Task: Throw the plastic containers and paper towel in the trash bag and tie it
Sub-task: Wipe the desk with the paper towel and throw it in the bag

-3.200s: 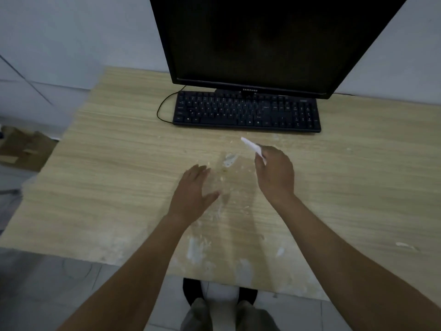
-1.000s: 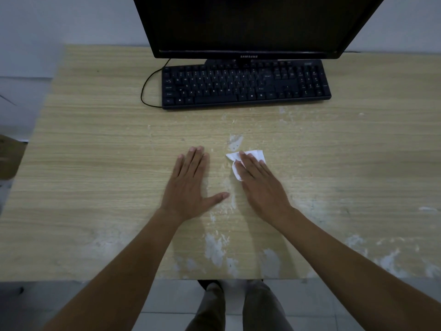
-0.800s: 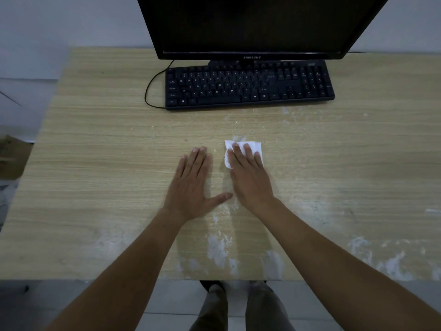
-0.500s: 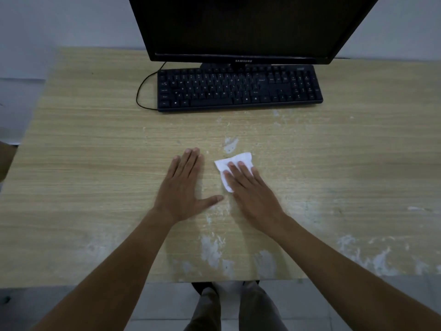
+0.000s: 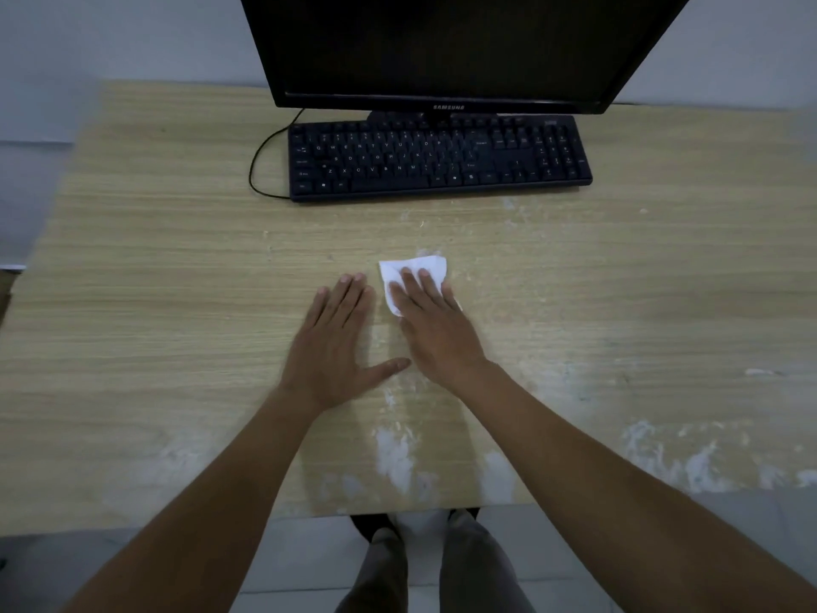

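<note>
Paper towel [image 5: 414,273]: white, folded small, flat on the desk [image 5: 154,303], centre of the scene, a little nearer than the keyboard [image 5: 437,159]. Far edge and left corner exposed; the rest is covered by fingers.

Right hand [image 5: 435,334]: palm down on the towel, fingers [image 5: 426,285] extended and held close together, pressing the towel flat to the desk. No pinch or curl visible. Thumb hidden under the hand.

Left hand [image 5: 336,347]: flat on bare desk just left of the towel, not touching it. Four fingers straight and together, thumb splayed out to the right, its tip next to the right hand's heel. Holds nothing.

Desk: light wood grain, white smears and flecks around the towel, heavier whitish patches along the near edge and to the right.

Keyboard: black, at the far side, with its cable [image 5: 261,161] looping off its left end.

Monitor [image 5: 442,46]: black, screen dark, directly behind the keyboard.

Near edge: legs [image 5: 442,568] in grey trousers below the desk, on pale floor.
</note>
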